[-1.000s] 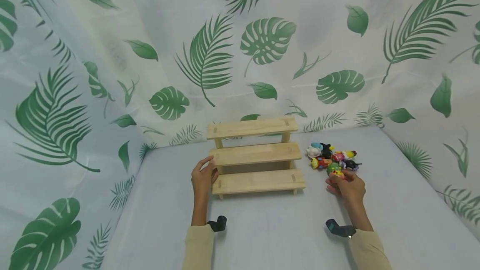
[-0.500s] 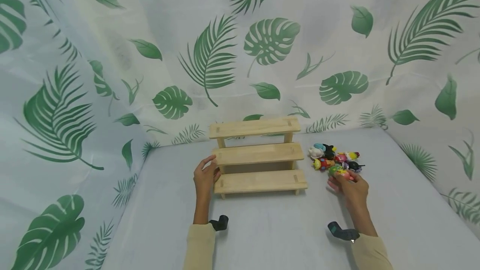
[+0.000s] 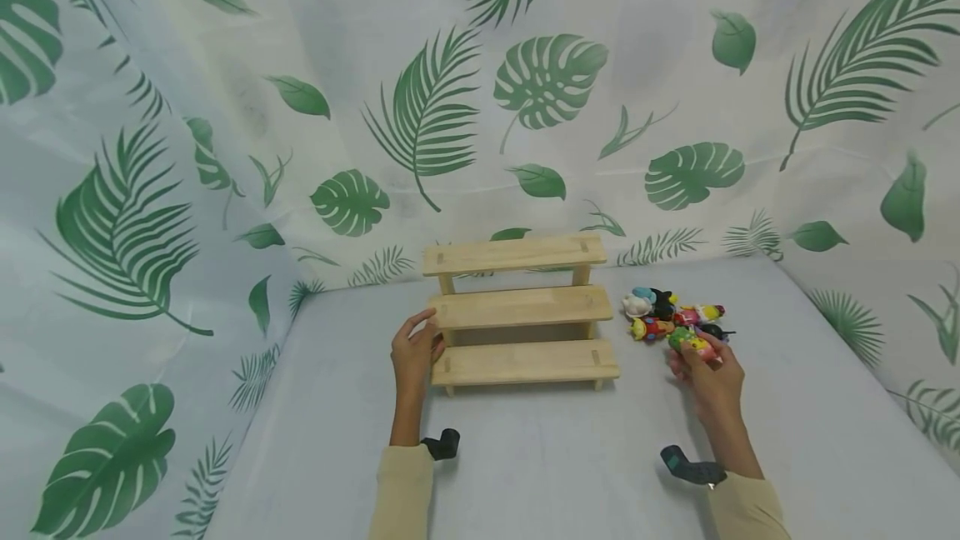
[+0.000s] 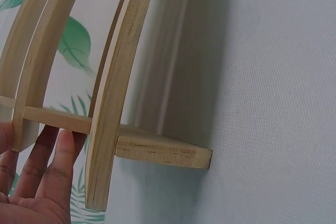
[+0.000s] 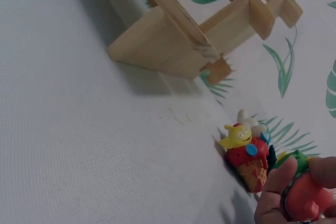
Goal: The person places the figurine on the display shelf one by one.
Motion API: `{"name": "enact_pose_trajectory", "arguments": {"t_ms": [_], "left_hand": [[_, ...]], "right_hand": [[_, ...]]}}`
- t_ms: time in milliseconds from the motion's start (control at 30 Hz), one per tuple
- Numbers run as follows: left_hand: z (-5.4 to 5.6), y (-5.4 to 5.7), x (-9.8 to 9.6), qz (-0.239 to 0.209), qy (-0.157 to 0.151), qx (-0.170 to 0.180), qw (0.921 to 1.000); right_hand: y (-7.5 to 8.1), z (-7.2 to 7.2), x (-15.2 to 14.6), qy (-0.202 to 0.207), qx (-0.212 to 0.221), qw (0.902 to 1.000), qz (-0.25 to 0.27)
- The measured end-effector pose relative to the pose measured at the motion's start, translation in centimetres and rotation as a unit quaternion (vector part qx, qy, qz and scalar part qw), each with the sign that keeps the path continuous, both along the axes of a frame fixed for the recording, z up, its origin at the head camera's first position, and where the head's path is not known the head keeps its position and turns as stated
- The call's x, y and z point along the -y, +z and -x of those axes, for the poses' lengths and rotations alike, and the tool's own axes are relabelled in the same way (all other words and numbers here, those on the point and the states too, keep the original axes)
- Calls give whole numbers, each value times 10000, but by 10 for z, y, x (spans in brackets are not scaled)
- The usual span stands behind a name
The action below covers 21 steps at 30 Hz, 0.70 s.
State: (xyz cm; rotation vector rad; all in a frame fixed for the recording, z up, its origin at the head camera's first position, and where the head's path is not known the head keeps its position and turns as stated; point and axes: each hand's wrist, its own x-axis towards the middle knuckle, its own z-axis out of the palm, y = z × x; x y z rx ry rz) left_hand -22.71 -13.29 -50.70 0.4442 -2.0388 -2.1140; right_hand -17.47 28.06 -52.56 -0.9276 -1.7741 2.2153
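Note:
My left hand (image 3: 412, 357) is at the left end of a three-tier wooden display stand (image 3: 521, 308). In the left wrist view its thumb lies by the middle plank (image 4: 32, 77) and the fingers reach underneath, so the hand grips that end. To the right of the stand, my right hand (image 3: 716, 382) pinches a small toy figurine (image 3: 688, 343) in green, yellow and pink. Its coral-pink side (image 5: 307, 198) shows between thumb and fingers in the right wrist view. Whether it is clear of the table cannot be told.
Several other toy figurines lie in a cluster just beyond the right hand, among them a red and yellow one (image 3: 651, 329), a white one (image 3: 637, 305) and a black one (image 3: 663, 304). A leaf-printed cloth (image 3: 555, 107) hangs behind the white table (image 3: 540, 457).
The pinched figurine has turned slightly in my right hand and more of its green part shows. My left hand keeps its place on the stand. The head view has shifted a little.

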Motion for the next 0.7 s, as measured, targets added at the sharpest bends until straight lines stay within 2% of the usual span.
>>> {"name": "enact_pose_trajectory", "arguments": {"t_ms": [300, 567, 700], "left_hand": [[1, 0, 0, -14, 7, -2, 10000], [1, -1, 0, -33, -3, -59, 10000], [2, -2, 1, -43, 20, -54, 10000]], "right_hand": [[1, 1, 2, 305, -70, 9992, -249], [2, 3, 10, 187, -136, 9990, -387], [4, 3, 12, 154, -146, 9978, -625]]}}
